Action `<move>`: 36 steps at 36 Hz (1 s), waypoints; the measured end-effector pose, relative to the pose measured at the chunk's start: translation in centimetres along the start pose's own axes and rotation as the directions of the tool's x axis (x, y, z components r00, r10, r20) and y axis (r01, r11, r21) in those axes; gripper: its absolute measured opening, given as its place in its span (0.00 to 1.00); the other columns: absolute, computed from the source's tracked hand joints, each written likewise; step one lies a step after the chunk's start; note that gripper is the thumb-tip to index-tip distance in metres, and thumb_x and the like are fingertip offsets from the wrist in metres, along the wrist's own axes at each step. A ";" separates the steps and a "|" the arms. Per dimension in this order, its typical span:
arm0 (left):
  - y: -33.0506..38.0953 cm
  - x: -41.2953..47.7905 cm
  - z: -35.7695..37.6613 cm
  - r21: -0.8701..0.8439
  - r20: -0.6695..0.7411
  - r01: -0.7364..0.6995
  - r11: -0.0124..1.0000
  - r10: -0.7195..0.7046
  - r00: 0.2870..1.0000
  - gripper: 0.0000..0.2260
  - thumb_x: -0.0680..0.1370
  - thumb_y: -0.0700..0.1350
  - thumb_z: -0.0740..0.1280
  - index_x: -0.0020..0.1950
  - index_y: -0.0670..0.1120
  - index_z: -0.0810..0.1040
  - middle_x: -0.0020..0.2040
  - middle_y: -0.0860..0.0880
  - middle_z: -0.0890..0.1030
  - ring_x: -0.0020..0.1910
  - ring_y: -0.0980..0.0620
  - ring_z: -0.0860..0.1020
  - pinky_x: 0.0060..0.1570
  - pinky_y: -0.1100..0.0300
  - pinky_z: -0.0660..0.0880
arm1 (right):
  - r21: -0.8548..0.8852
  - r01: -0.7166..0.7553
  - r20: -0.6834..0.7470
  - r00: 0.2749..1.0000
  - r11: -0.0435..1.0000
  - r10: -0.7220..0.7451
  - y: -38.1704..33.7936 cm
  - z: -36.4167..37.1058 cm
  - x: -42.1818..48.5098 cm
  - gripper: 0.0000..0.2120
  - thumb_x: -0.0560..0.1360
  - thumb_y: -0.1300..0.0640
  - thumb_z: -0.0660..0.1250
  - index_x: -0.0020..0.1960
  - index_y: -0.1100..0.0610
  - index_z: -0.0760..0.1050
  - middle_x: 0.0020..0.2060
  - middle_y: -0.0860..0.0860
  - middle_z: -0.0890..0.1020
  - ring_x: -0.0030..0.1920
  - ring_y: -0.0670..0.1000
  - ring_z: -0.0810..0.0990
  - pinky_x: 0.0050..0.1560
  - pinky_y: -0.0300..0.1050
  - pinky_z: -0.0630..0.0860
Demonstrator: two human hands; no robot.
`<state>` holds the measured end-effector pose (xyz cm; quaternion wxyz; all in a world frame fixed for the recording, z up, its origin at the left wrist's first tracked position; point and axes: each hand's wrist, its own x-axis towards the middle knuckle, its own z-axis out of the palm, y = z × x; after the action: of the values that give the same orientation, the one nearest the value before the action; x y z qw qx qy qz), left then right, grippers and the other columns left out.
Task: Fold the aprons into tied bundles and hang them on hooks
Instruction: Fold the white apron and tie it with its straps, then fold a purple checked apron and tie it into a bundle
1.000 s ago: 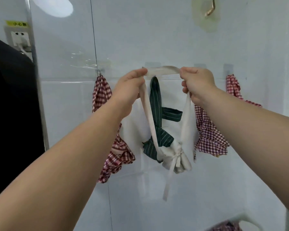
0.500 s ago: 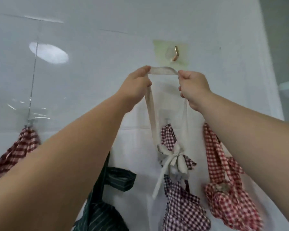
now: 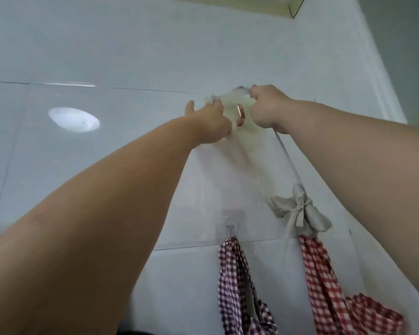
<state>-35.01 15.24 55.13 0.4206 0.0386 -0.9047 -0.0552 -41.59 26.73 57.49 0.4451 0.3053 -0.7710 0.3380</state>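
Beige apron bundle (image 3: 300,211): small wad of pale cloth, tied round the middle with a knotted bow, tails drooping. It hangs in the air against the tiled wall (image 3: 131,56), under the right forearm, and covers the top of the red gingham apron (image 3: 329,286).

Strap loop (image 3: 230,95): pale band of the same cloth, motion-blurred. One side runs taut from the bundle up to the right hand; the top stretches between both hands, just above the copper hook (image 3: 240,114). Whether it touches the hook cannot be told.

Left hand (image 3: 211,122): raised to the left of the hook, fingers closed on the left end of the loop, thumb out to the side.

Right hand (image 3: 267,107): raised to the right of the hook, curled into a fist round the right end of the loop.

Copper hook: single upturned metal hook on a translucent yellowish adhesive pad (image 3: 252,126) stuck to the wall, between the two hands.

Purple gingham apron (image 3: 237,286): hangs by its strap from a clear hook (image 3: 230,228) lower on the wall, left of the bundle.

Red gingham apron: hangs beside the purple one, to its right; its hook is hidden.

Light reflection (image 3: 74,119): white oval on the glossy tile, well left of the hands.
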 end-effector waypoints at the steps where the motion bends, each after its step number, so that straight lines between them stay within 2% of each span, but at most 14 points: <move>1: 0.1 0.1 0.5 0.095 0.046 0.021 0.995 -0.026 0.999 0.30 0.81 0.45 0.55 0.79 0.45 0.44 0.79 0.47 0.49 0.77 0.42 0.43 0.74 0.48 0.37 | -0.069 0.005 0.043 0.999 0.998 -0.002 0.1 0.3 0.0 0.17 0.76 0.66 0.59 0.65 0.66 0.69 0.62 0.64 0.73 0.61 0.64 0.72 0.55 0.49 0.71; 3: -0.1 0.7 1.4 0.264 0.082 0.018 0.964 -0.041 0.996 0.32 0.80 0.49 0.55 0.79 0.46 0.40 0.80 0.50 0.43 0.77 0.40 0.40 0.73 0.39 0.37 | -0.188 -0.005 0.131 0.991 0.982 0.030 0.6 0.8 -0.3 0.17 0.77 0.65 0.59 0.64 0.66 0.70 0.62 0.65 0.73 0.62 0.65 0.72 0.58 0.53 0.70; 6: -0.3 0.3 2.5 0.304 0.091 0.011 0.953 -0.040 0.995 0.33 0.79 0.49 0.55 0.79 0.51 0.40 0.79 0.56 0.39 0.76 0.40 0.35 0.71 0.34 0.41 | -0.313 -0.023 0.216 0.972 0.949 0.095 1.4 1.4 -1.7 0.18 0.76 0.66 0.59 0.66 0.64 0.69 0.63 0.63 0.73 0.62 0.62 0.73 0.57 0.49 0.71; 9: -0.2 -1.0 3.2 0.288 0.077 -0.033 0.957 0.011 0.997 0.31 0.79 0.48 0.56 0.79 0.52 0.46 0.79 0.55 0.48 0.77 0.43 0.38 0.71 0.36 0.44 | -0.316 0.017 0.251 0.966 0.949 0.066 2.0 1.6 -3.5 0.18 0.76 0.67 0.55 0.65 0.63 0.71 0.61 0.60 0.75 0.57 0.58 0.76 0.48 0.42 0.70; 11: -0.2 -2.3 3.5 0.226 0.041 -0.059 0.972 0.051 0.998 0.26 0.79 0.49 0.56 0.77 0.53 0.57 0.77 0.53 0.59 0.78 0.47 0.46 0.72 0.42 0.49 | -0.242 0.040 0.252 0.967 0.970 0.023 2.2 1.7 -4.7 0.17 0.76 0.66 0.56 0.63 0.62 0.72 0.60 0.59 0.76 0.55 0.57 0.75 0.46 0.41 0.67; 13: -0.3 -4.5 3.9 0.070 0.041 -0.071 0.995 0.069 0.997 0.21 0.79 0.49 0.58 0.73 0.55 0.67 0.72 0.50 0.68 0.74 0.47 0.60 0.72 0.48 0.57 | -0.137 0.026 0.243 0.970 0.990 0.008 2.5 2.1 -6.7 0.14 0.76 0.63 0.58 0.60 0.61 0.74 0.58 0.59 0.77 0.56 0.59 0.76 0.47 0.43 0.70; 15: -0.7 -6.6 4.1 -0.058 0.022 -0.085 0.995 0.087 0.996 0.20 0.78 0.49 0.61 0.72 0.56 0.70 0.71 0.50 0.70 0.70 0.46 0.67 0.70 0.49 0.63 | -0.048 0.003 0.235 0.972 0.999 0.008 2.5 2.3 -8.5 0.15 0.77 0.60 0.60 0.62 0.61 0.75 0.59 0.58 0.78 0.58 0.59 0.76 0.54 0.47 0.74; 17: -1.4 -8.5 4.2 -0.104 0.013 -0.092 0.990 0.094 0.995 0.21 0.78 0.47 0.62 0.72 0.55 0.69 0.72 0.52 0.70 0.70 0.48 0.68 0.70 0.51 0.65 | -0.030 0.006 0.190 0.982 1.000 0.000 2.3 2.5 -10.2 0.19 0.78 0.58 0.60 0.68 0.60 0.71 0.65 0.57 0.74 0.64 0.57 0.72 0.60 0.43 0.69; 20: -2.4 -11.0 4.7 -0.208 0.018 -0.093 0.974 0.098 0.995 0.21 0.78 0.44 0.62 0.72 0.52 0.70 0.71 0.52 0.71 0.69 0.51 0.69 0.66 0.61 0.65 | 0.051 0.004 0.100 0.995 0.999 -0.009 2.0 2.6 -12.8 0.21 0.78 0.57 0.60 0.71 0.57 0.68 0.68 0.53 0.71 0.67 0.53 0.70 0.60 0.40 0.66; 25: -4.5 -15.5 4.9 -0.312 -0.013 -0.113 0.943 0.115 0.993 0.24 0.78 0.44 0.63 0.74 0.53 0.66 0.68 0.54 0.73 0.69 0.54 0.69 0.59 0.66 0.64 | 0.097 -0.023 0.098 0.995 0.995 0.013 0.4 3.2 -17.9 0.18 0.77 0.61 0.58 0.65 0.62 0.73 0.63 0.54 0.76 0.62 0.54 0.75 0.58 0.41 0.71; 30: -7.5 -20.4 5.1 -0.433 0.023 -0.079 0.898 0.099 0.995 0.21 0.79 0.42 0.62 0.72 0.51 0.71 0.63 0.55 0.77 0.65 0.57 0.72 0.65 0.61 0.67 | 0.141 -0.104 0.098 0.991 0.985 0.091 -1.4 3.4 -22.4 0.17 0.77 0.60 0.60 0.64 0.55 0.75 0.60 0.51 0.77 0.57 0.49 0.75 0.53 0.36 0.67; 34: -9.7 -24.6 6.4 -0.500 0.043 -0.047 0.865 0.079 0.996 0.18 0.79 0.41 0.62 0.69 0.50 0.74 0.59 0.56 0.79 0.57 0.62 0.74 0.55 0.70 0.67 | 0.231 -0.227 0.104 0.973 0.946 0.208 -2.4 4.1 -26.9 0.13 0.76 0.59 0.62 0.59 0.54 0.77 0.46 0.47 0.77 0.42 0.47 0.76 0.44 0.38 0.72; 36: -10.5 -26.4 7.4 -0.553 0.063 -0.038 0.832 0.088 0.994 0.17 0.79 0.40 0.62 0.67 0.49 0.76 0.58 0.55 0.80 0.54 0.60 0.76 0.50 0.70 0.73 | 0.231 -0.276 0.147 0.958 0.933 0.247 -2.4 5.2 -29.1 0.12 0.76 0.61 0.62 0.57 0.54 0.78 0.42 0.46 0.77 0.40 0.45 0.75 0.40 0.34 0.71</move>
<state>-23.46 8.37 29.04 0.3764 -0.1164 -0.8684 -0.3011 -30.06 26.12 30.12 0.3089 0.2722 -0.7805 0.4704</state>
